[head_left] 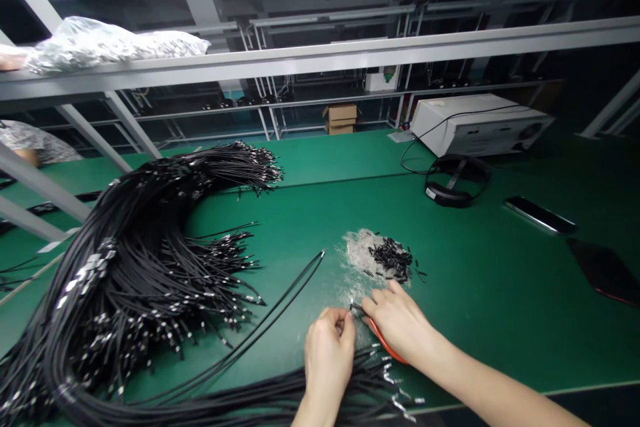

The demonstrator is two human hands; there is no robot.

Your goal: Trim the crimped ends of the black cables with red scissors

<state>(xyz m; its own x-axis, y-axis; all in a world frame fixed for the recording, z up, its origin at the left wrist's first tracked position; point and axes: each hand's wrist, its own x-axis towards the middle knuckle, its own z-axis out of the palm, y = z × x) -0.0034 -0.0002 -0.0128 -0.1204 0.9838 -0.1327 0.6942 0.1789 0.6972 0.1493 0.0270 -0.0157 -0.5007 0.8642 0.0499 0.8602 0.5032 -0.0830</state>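
My left hand (327, 350) is closed in a pinch on a thin black cable, whose end shows at the fingertips. Just to its right, my right hand (397, 320) is wrapped around wire cutters (384, 340) with orange-red handles. The dark jaws point left and meet the cable end, though the exact contact is too small to make out. Beyond both hands lies a heap of short black cut pieces (393, 257) beside pale, fine strands (361, 250). More black cables (240, 403) with white-tipped ends run beneath my hands along the front of the table.
A large curved bundle of black cables (135, 233) fills the left of the green table (310, 207). Farther right are a black headband (457, 180), a phone (540, 215) and a white box-shaped device (475, 127). A metal rail (320, 57) crosses above, carrying a clear plastic bag (110, 47).
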